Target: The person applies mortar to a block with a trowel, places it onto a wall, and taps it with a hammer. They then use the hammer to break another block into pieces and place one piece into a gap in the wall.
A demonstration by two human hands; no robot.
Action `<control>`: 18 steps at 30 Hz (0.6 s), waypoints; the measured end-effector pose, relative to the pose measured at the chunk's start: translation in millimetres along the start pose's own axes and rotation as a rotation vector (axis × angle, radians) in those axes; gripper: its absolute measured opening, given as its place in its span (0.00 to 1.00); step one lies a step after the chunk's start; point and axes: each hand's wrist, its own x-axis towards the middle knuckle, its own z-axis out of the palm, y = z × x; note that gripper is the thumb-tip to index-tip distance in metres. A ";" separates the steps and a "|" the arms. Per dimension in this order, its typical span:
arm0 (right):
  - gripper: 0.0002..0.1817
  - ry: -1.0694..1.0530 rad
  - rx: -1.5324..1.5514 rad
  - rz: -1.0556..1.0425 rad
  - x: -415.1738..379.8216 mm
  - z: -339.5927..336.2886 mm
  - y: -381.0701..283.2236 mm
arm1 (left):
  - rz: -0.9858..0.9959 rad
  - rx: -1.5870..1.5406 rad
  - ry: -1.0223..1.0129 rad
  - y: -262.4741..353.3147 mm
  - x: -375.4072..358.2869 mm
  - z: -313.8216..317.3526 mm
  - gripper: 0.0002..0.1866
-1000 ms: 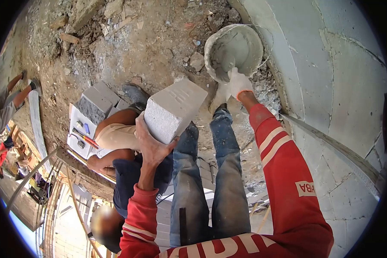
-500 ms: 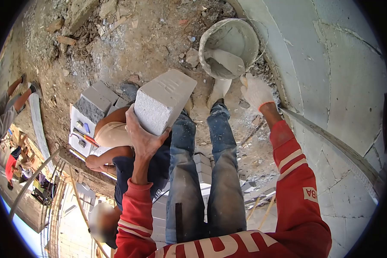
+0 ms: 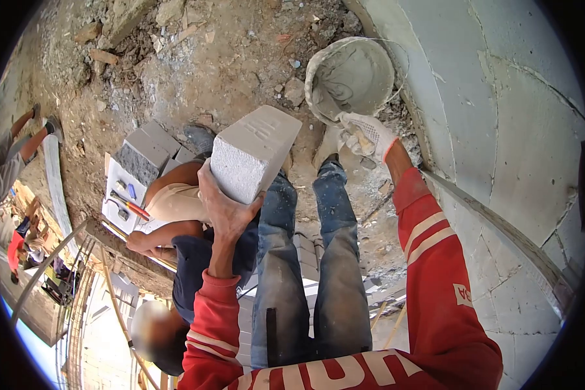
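Note:
My bare left hand [image 3: 224,205] grips the lower end of a pale grey concrete block [image 3: 257,149] with stamped marks on its upper face. The block is held tilted, above the ground and beside my left leg. My right hand [image 3: 369,135], in a white knitted glove, is closed around the handle of a mortar trowel at the near rim of a bucket [image 3: 309,81]. The trowel's blade is hard to make out against the mortar. Wet grey mortar [image 3: 354,81] coats the inside of the bucket.
A crouching co-worker [image 3: 208,260] is close on my left, by stacked blocks [image 3: 146,153] and a white board [image 3: 118,185] with tools. A grey block wall [image 3: 500,130] rises on my right, with a long straight bar [image 3: 500,224] near it. Rubble [image 3: 120,23] lies ahead.
My right hand has moved slightly left and turned at the bucket's near rim. The trowel blade, plainly visible inside the bucket before, has shifted and is now hard to distinguish. The block stays nearly still.

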 end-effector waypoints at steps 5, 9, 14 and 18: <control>0.18 0.562 -0.969 -0.606 13.5 3.5 60.1 | -0.019 0.006 0.006 4.5 4.8 1.0 0.54; 0.25 0.851 -1.407 -0.605 23.5 -14.0 99.6 | -0.030 0.003 0.006 5.5 8.8 0.8 0.54; 0.24 1.088 -1.774 -0.407 25.0 -38.0 147.4 | -0.039 -0.003 -0.003 8.6 12.5 3.3 0.56; 0.27 0.997 -1.588 -0.445 -46.7 -65.6 192.4 | -0.039 0.020 0.002 11.8 12.2 3.9 0.56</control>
